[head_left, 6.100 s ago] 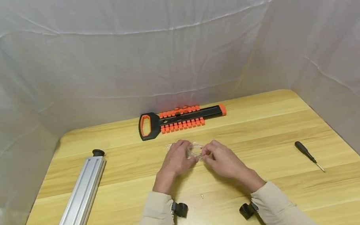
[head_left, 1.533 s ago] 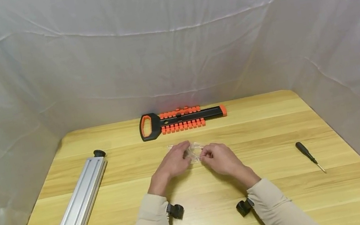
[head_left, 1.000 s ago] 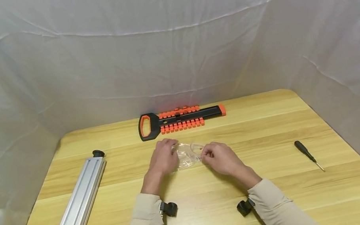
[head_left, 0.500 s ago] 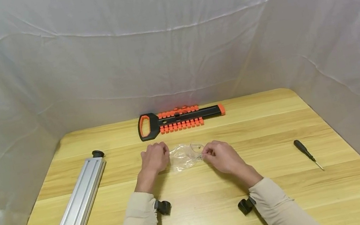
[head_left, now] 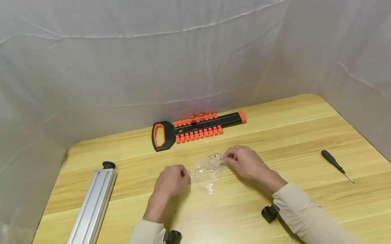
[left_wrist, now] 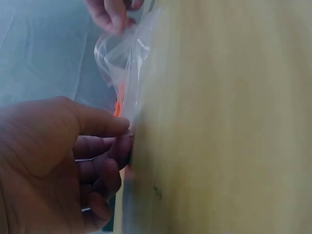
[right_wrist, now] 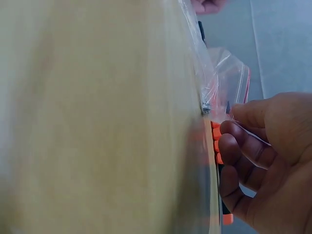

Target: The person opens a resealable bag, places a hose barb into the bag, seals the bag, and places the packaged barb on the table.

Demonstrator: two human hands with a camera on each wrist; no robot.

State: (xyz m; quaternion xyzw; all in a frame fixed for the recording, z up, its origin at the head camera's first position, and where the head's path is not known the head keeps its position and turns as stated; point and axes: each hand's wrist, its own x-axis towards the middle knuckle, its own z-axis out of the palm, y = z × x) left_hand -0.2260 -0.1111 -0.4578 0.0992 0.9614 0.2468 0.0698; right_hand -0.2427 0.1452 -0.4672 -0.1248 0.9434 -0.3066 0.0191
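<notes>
Between my two hands a clear plastic zip bag (head_left: pixel 205 175) is stretched out above the middle of the table. My left hand (head_left: pixel 170 181) pinches its left end between thumb and forefinger, as the left wrist view shows. At the other end, near the bag's mouth, my right hand (head_left: pixel 246 162) pinches the film; a red line along that edge of the bag (right_wrist: pixel 229 78) shows in the right wrist view. A few small dark things (head_left: pixel 221 163) appear inside the bag by the right fingers, too small to identify.
A black bar with a loop handle and orange clips (head_left: pixel 196 127) lies at the table's back edge. Along the left side lies an aluminium profile (head_left: pixel 81 233) with a black knob (head_left: pixel 109 165). On the right is a black-handled screwdriver (head_left: pixel 334 163). Pale cloth (head_left: pixel 183 54) surrounds the table (head_left: pixel 315 223).
My left hand has moved left, so the crumpled bag is now spread out. The right hand has shifted slightly right. A small metal piece lying near me 6.1 s ago is gone from the table.
</notes>
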